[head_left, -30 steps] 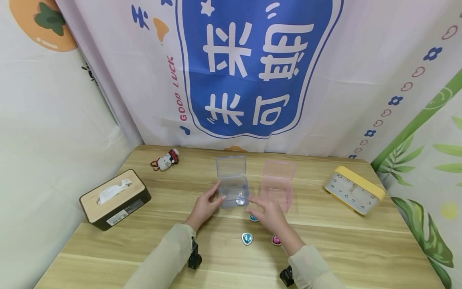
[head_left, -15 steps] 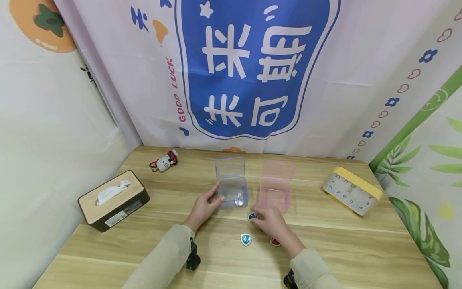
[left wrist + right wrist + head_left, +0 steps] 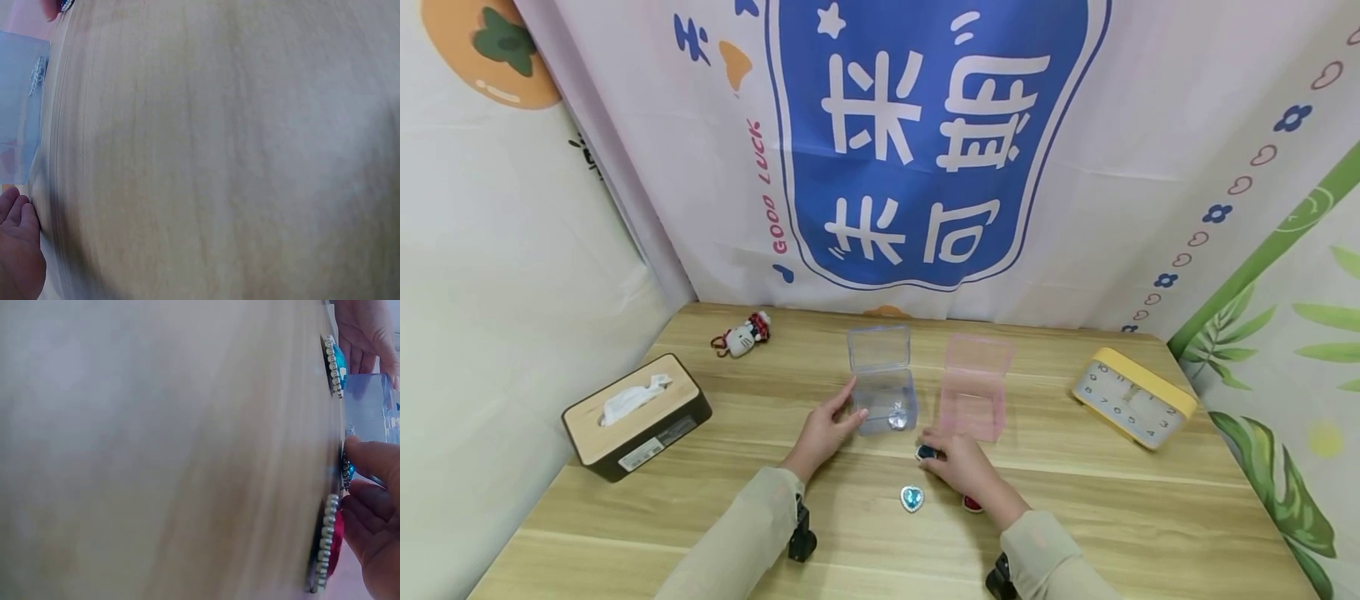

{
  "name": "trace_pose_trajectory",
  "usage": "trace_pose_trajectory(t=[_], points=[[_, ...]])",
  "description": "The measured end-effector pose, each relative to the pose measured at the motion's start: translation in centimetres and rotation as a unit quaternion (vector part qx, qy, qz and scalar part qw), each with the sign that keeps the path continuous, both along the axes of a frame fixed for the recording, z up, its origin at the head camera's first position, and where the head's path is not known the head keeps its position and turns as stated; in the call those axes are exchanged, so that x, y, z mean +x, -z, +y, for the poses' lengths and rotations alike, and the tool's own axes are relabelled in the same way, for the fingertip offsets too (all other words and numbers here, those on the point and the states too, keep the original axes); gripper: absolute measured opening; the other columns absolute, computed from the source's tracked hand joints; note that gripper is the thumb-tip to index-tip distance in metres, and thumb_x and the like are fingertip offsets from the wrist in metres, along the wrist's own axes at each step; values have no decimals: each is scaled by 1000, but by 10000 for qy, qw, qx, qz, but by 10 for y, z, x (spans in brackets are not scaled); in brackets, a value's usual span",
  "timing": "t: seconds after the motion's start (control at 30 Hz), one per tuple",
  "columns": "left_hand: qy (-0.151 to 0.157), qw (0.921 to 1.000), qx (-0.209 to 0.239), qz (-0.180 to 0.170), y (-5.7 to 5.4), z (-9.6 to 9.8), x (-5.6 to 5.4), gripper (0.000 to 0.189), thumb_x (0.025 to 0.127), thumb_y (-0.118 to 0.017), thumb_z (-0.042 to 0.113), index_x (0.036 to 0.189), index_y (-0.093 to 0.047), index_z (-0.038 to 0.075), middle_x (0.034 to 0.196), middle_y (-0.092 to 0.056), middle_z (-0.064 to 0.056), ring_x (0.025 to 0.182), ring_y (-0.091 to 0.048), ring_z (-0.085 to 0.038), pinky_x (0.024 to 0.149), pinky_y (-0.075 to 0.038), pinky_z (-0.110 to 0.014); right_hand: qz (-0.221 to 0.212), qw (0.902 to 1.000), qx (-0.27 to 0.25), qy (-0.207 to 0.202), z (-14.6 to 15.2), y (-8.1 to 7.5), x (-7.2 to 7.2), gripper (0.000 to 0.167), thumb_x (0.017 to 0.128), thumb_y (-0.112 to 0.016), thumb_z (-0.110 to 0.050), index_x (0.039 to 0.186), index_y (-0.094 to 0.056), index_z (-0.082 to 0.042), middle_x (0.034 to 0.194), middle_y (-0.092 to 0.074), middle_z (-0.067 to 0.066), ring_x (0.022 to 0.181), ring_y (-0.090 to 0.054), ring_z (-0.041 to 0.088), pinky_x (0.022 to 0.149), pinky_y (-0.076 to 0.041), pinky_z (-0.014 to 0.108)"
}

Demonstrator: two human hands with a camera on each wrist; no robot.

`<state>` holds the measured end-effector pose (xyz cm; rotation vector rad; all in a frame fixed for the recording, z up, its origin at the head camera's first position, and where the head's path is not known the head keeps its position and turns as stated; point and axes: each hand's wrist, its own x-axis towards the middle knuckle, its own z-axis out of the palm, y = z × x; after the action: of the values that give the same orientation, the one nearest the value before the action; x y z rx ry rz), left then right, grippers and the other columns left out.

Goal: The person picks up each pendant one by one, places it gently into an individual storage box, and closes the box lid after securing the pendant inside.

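Note:
My right hand (image 3: 962,462) pinches a dark blue heart-shaped gem (image 3: 925,452) with a pale beaded rim between thumb and fingers, low over the table in front of two boxes. The left hand (image 3: 822,437) rests with fairly straight fingers and thumb against the near left corner of a clear blue plastic box (image 3: 880,379). Its lid stands up, and a clear gem (image 3: 897,415) lies inside. To the right is a pink plastic box (image 3: 973,392), lid raised. A light blue heart gem (image 3: 912,498) lies nearer me; a red gem (image 3: 972,503) is partly hidden by my right hand.
A tissue box (image 3: 636,412) stands at the left of the wooden table (image 3: 760,400). A small plush toy (image 3: 743,335) lies at the back left, and a yellow clock (image 3: 1135,397) is on the right. A printed cloth (image 3: 925,167) hangs behind.
My right hand has moved from the blue box's near right corner down to the dark blue gem, and its fingers have closed around it. The left hand stays by the blue box.

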<state>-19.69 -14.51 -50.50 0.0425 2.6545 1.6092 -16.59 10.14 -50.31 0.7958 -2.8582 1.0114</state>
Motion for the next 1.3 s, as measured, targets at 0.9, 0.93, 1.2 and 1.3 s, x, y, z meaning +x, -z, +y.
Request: trace_pose_trajectory(t=[0.9, 0.93, 1.2, 1.3], points=[[40, 9999, -130, 63, 0, 0, -1, 64, 85, -67, 29, 142, -37, 29, 141, -42, -12, 129, -40, -30, 108, -33, -40, 663, 9970, 295, -272, 2, 0, -1, 25, 79, -71, -13, 102, -69, -3, 105, -68, 13, 98, -65, 28, 86, -53, 41], [44, 9999, -111, 56, 0, 1, -1, 64, 85, -67, 29, 142, -37, 28, 141, -42, -12, 129, -40, -30, 108, -33, -40, 658, 9971, 260, -270, 2, 0, -1, 25, 79, -72, -14, 102, -69, -4, 105, -69, 13, 97, -65, 27, 86, -53, 40], [46, 10000, -30, 25, 0, 0, -1, 66, 84, -68, 31, 142, -37, 29, 142, -40, -11, 130, -39, -29, 108, -33, -39, 433, 9990, 110, 30, 4, -4, 0, 31, 80, -72, -17, 106, -68, -3, 104, -69, 13, 93, -66, 26, 82, -55, 39], [39, 10000, -44, 19, 0, 0, 0, 66, 84, -68, 30, 142, -37, 29, 142, -40, -12, 130, -39, -30, 108, -33, -39, 385, 9991, 80, 127, 4, -6, 1, 31, 80, -72, -18, 107, -68, -3, 104, -69, 13, 94, -66, 26, 83, -54, 40]])
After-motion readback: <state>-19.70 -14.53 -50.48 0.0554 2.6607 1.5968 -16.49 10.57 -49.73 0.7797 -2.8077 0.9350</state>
